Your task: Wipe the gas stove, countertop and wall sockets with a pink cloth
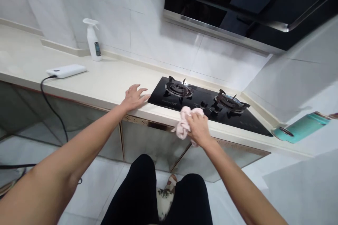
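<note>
My right hand is closed around a crumpled pink cloth, pressing it at the front edge of the black gas hob, mid-frame. My left hand lies open, fingers spread, on the table. The hob has two burners; one spray bottle stands upper left.

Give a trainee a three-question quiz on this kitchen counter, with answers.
1. What does the right hand hold?
2. True or false: the white spray bottle stands to the right of the gas hob.
3. How many burners does the gas hob have? A) one B) two C) four

Key:
1. A pink cloth
2. False
3. B
</note>
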`<state>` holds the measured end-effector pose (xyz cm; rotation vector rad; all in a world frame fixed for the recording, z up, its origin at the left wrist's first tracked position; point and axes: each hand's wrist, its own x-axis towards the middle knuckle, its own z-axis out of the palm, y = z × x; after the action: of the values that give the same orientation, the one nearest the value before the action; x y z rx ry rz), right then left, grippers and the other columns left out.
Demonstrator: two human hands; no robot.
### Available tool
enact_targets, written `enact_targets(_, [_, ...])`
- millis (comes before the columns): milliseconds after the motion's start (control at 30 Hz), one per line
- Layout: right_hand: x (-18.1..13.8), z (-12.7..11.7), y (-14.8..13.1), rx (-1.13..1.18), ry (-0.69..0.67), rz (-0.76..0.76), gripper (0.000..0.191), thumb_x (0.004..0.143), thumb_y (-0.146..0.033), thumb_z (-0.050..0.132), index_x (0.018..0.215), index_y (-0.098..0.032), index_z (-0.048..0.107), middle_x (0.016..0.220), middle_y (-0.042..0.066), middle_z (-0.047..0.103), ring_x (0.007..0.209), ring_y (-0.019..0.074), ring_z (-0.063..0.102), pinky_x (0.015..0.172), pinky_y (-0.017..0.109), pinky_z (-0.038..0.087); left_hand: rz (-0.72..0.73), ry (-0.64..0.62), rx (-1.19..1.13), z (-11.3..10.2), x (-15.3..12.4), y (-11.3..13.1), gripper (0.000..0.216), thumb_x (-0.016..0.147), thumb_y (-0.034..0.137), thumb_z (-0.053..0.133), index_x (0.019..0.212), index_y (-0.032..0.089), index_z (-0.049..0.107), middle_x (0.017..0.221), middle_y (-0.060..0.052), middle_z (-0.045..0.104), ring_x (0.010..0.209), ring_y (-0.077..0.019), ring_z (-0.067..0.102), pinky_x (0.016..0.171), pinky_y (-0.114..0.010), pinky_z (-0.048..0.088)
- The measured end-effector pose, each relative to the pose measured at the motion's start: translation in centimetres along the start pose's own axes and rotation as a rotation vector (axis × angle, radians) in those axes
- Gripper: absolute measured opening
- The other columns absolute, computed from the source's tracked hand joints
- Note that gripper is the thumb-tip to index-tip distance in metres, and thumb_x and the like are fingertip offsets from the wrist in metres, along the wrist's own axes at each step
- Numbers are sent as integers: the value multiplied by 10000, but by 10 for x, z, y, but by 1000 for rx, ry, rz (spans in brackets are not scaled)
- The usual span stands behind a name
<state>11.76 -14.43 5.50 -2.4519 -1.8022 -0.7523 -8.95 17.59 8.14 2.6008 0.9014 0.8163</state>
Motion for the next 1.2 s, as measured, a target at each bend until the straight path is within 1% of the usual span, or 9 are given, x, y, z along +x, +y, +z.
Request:
enact_targets(100, [55,-3,-80,131,0,-63,639,914,-366,716,1514,-251,531,1523,178,555,1352,402,444,1061,602,349,-137,66,-141,-2,10,-12,615,1034,548,334,1449,207,632,1598,-162,517,1533,-334,390,1259,-532,282])
enact_targets(267, [125,-12,-190,289,50,-77,419,1069,-265,412,1461,-244,558,1501,183,565,1349,358,454,1081,668,353,-126,60,-159,-8,17,-22,626,1052,408,214,1504,170,575,1589,-120,552,1544,-244,414,1278,-410,288])
enact_targets(367, [143,-8,-218,282,124,-62,398,1089,-261,325,1382,-221,591,1474,165,578,1368,350,443,1086,651,367,-136,41,-177,-11,16,-21,669,1050,419,150,1476,169,602,1565,-116,582,1520,-253,454,1262,-419,329])
enact_targets(433, [140,-3,-214,251,189,-98,410,1094,-276,307,1405,-230,569,1479,143,568,1392,344,428,1113,613,351,-134,13,-174,-12,15,-20,664,1049,459,184,1420,165,650,1515,-125,629,1477,-279,508,1247,-428,355])
enact_targets(600, [88,16,-146,210,234,-133,412,1096,-334,351,1452,-301,556,1497,107,552,1395,311,421,1109,530,337,-148,-108,-38,-15,13,-11,662,1045,542,254,1381,171,686,1523,-155,621,1469,-346,507,1228,-522,353])
enact_targets(700, [47,28,-85,202,238,-106,355,1070,-341,469,1388,-328,628,1450,99,590,1390,294,424,1090,489,332,-161,-168,68,-15,13,-6,701,1022,630,313,1417,165,659,1582,-169,560,1491,-398,452,1210,-640,299])
enact_targets(867, [-28,47,25,117,343,-37,261,1021,-350,592,1250,-333,716,1338,93,639,1326,278,453,1078,454,320,-132,-208,204,-11,15,-5,742,991,694,341,1400,170,670,1579,-167,563,1446,-393,473,1178,-655,314])
enact_targets(967, [-74,52,89,35,365,49,267,991,-354,625,1228,-281,724,1303,120,634,1287,281,455,1064,439,335,-120,-200,248,-5,19,-12,757,969,715,322,1387,199,686,1563,-145,585,1428,-384,482,1174,-645,315])
enact_targets(1200, [-163,51,204,-139,206,361,488,827,-356,739,1284,-195,681,1348,182,568,1272,336,462,1088,470,349,-133,-161,283,5,31,-30,676,909,702,359,1288,286,734,1496,-64,652,1394,-364,524,1168,-637,317])
